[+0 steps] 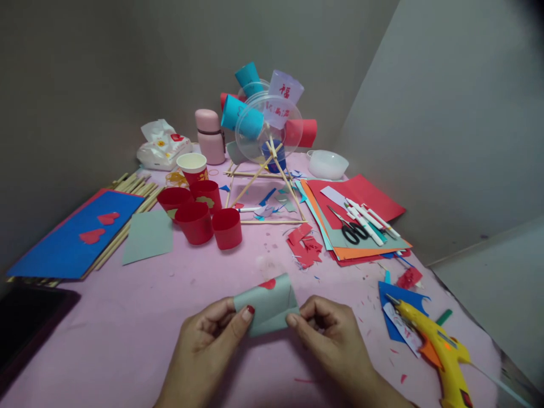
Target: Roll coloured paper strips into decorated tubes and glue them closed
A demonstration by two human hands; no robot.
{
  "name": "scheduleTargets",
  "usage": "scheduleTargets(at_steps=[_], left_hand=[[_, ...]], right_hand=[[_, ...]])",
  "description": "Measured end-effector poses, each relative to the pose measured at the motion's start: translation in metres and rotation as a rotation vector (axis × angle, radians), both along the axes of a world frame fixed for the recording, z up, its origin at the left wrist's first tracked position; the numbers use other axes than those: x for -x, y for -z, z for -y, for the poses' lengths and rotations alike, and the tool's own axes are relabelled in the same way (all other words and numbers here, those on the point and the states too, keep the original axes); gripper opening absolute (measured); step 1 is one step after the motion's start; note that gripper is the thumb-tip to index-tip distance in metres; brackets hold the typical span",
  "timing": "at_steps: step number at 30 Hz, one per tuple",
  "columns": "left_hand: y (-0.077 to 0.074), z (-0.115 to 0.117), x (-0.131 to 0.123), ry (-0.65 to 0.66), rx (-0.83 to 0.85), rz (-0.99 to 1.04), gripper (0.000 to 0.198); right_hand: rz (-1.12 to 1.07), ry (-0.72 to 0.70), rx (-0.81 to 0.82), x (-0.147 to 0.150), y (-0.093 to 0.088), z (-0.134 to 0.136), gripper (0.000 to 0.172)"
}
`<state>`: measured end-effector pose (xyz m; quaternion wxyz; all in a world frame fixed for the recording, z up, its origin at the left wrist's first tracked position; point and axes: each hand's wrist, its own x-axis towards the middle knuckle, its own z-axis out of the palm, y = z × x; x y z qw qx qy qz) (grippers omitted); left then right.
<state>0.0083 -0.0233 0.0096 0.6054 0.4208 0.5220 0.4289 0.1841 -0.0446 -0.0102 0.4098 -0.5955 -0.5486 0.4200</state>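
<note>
A grey-green piece of paper [272,306], curved and with a red shape near its upper edge, is held above the near part of the table. My left hand [212,340] grips its left end, thumb on the front and fingers behind. At the right end, my right hand [331,340] pinches the lower corner between thumb and fingers. The backs of both hands hide some fingertips. Beyond the hands stand several red paper cups [194,222]. Red paper scraps [305,246] lie ahead of my right hand.
A stick frame [266,222] carries a wheel of coloured cups [242,116] at the back. On the right are a yellow glue gun [442,345], scissors [351,229] and stacked coloured paper [369,195]. Blue paper [72,238] and a dark tablet-like object [29,328] lie left.
</note>
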Motion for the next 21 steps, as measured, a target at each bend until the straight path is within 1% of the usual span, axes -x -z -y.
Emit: scheduleTargets(at_steps=[4, 11, 16, 21], left_hand=[[0.002, 0.0, 0.001, 0.009, -0.01, 0.014, 0.014], [0.008, 0.0, 0.0, 0.073, -0.008, 0.012, 0.024], [0.015, 0.001, 0.001, 0.127, -0.014, 0.088, 0.035], [0.018, 0.0, 0.001, 0.144, -0.021, 0.142, 0.037]], right_hand=[[-0.018, 0.001, 0.014, 0.0, 0.001, 0.0, 0.025], [-0.028, 0.02, 0.017, -0.001, 0.001, -0.002, 0.026], [-0.027, 0.028, 0.016, -0.001, 0.002, -0.003, 0.026], [-0.043, 0.039, 0.023, -0.001, 0.002, -0.003, 0.026]])
